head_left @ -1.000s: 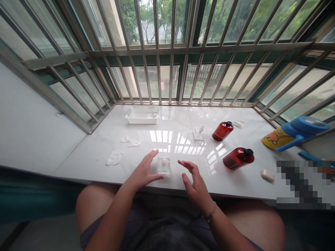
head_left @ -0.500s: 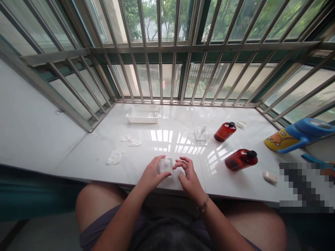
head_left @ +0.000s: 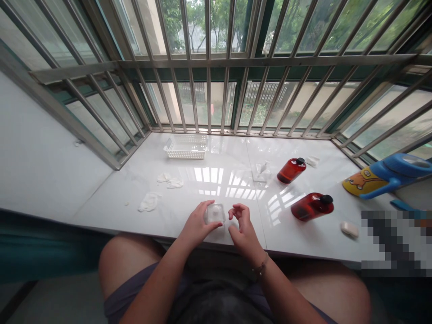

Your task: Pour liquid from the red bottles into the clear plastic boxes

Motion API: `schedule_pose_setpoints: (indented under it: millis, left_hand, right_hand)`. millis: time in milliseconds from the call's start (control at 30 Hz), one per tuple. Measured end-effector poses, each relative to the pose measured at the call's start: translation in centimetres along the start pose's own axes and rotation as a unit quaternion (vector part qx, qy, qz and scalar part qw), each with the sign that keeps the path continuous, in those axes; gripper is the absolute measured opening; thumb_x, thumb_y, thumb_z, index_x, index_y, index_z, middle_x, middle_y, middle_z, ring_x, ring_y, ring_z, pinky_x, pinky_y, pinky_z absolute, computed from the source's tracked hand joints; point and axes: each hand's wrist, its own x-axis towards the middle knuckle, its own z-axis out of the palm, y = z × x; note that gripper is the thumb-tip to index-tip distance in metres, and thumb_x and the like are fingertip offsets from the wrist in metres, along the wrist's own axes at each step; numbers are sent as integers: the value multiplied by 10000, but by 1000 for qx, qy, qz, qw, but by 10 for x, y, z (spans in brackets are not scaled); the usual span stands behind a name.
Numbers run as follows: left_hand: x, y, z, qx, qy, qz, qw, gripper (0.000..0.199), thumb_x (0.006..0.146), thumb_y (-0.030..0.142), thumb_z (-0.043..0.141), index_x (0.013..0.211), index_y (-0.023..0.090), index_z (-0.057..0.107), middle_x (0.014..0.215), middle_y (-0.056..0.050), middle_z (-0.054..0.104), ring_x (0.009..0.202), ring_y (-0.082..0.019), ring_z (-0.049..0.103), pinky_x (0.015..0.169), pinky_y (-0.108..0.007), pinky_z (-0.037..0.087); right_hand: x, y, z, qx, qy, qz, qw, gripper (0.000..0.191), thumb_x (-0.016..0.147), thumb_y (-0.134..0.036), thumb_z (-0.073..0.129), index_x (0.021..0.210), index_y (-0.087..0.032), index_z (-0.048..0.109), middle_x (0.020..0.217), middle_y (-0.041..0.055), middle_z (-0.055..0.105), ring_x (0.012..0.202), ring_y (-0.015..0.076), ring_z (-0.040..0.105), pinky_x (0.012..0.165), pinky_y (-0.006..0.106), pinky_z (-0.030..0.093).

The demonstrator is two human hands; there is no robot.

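**Left hand point(head_left: 197, 227) pinches clear box point(head_left: 214, 218); right hand point(head_left: 242, 229) stands apart beside it**

The box is held between the left thumb and fingers, above or on the near part of the white counter point(head_left: 108, 216); I cannot tell whether it touches. A pale round lump point(head_left: 216, 209) shows at its middle (inside or on top, the view does not settle it). Just right of the grip, the right hand's fingers are bent, the thumb parted from them.

Well beyond the grip, slightly left, sits a white basket point(head_left: 186, 155) with pierced walls. Right of the grip are a near bottle point(head_left: 308, 208) and a far bottle point(head_left: 290, 172), both red and black-capped; the far one looks darker low down. Farther right is a blue and yellow jug point(head_left: 381, 180). Left of the grip lies a crumpled white wipe point(head_left: 149, 202).
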Motion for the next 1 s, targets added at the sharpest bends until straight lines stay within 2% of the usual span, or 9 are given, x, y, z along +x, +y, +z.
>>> schedule_pose_setpoints:
  millis: [133, 200, 367, 433, 533, 600, 667, 800, 1000]
  left_hand:
    - [0, 0, 1, -5, 0, 0, 1000, 726, 817, 374, 920, 1459, 266, 599, 1497, -97, 654, 1412, -330, 620, 1227, -500, 490]
    - [1, 0, 1, -7, 0, 0, 1000, 721, 815, 370, 921, 1454, 267, 603, 1492, -97, 657, 1411, -331, 621, 1225, -501, 491]
    - [0, 0, 0, -9, 2, -7, 1000, 724, 794, 343, 925, 1442, 263, 614, 1486, -95, 663, 1399, -332, 631, 1217, -505, 501]
    - [1, 1, 0, -7, 5, -5, 1000, 694, 805, 307, 894, 1440, 261, 619, 1484, -90, 666, 1395, -324, 636, 1212, -499, 509]
    - [1, 0, 0, -9, 10, 13, 1000, 636, 818, 224, 820, 1424, 269, 634, 1469, -73, 680, 1379, -306, 650, 1203, -485, 521]
    - [2, 0, 1, -12, 12, 23, 1000, 597, 827, 220, 797, 1402, 270, 643, 1458, -71, 688, 1369, -301, 657, 1200, -482, 525]
    - [2, -1, 2, -11, 15, 20, 1000, 580, 838, 263, 809, 1393, 265, 643, 1455, -77, 690, 1365, -304, 660, 1196, -486, 527]
    - [3, -3, 3, -2, 21, 8, 1000, 601, 830, 307, 843, 1394, 267, 641, 1449, -75, 696, 1357, -302, 669, 1187, -477, 535]
    - [3, -8, 6, 2, 45, 25, 999, 557, 803, 277, 859, 1327, 267, 671, 1404, -54, 725, 1330, -293, 694, 1159, -457, 562]
  right_hand:
    - [-1, -7, 2, 6, -48, 4, 999, 745, 818, -89, 555, 1492, -297, 315, 1546, 119, 562, 1537, 261, 454, 1291, 564, 349]
    - [0, -10, 3, -6, -66, 4, 998, 766, 822, -87, 558, 1517, -298, 312, 1605, 123, 533, 1593, 270, 386, 1307, 584, 323]
    - [2, -5, 3, -28, -11, -16, 999, 506, 893, -168, 607, 1347, -282, 414, 1292, 91, 671, 1338, 270, 626, 1242, 574, 426]
    - [4, -6, 4, -36, -8, -25, 999, 487, 947, -241, 642, 1373, -283, 411, 1364, 109, 654, 1367, 274, 617, 1227, 557, 454]
    - [10, -13, 10, -51, -37, -31, 998, 607, 985, -319, 690, 1490, -295, 354, 1521, 133, 619, 1498, 287, 536, 1250, 558, 441]
    - [16, -17, 15, -69, -38, -29, 996, 634, 996, -328, 695, 1525, -299, 346, 1469, 119, 675, 1488, 289, 555, 1241, 567, 449]
    - [21, -17, 19, -90, -19, -28, 995, 591, 1002, -308, 682, 1517, -303, 391, 1354, 94, 735, 1392, 289, 637, 1188, 557, 499]
    - [29, -9, 23, -134, 27, -64, 989, 435, 975, -252, 712, 1364, -297, 522, 1193, 61, 745, 1143, 268, 733, 1041, 499, 589]
    - [34, 2, 25, -163, 60, -103, 979, 352, 903, -224, 795, 1131, -278, 533, 1103, 46, 695, 1047, 268, 694, 953, 483, 605]
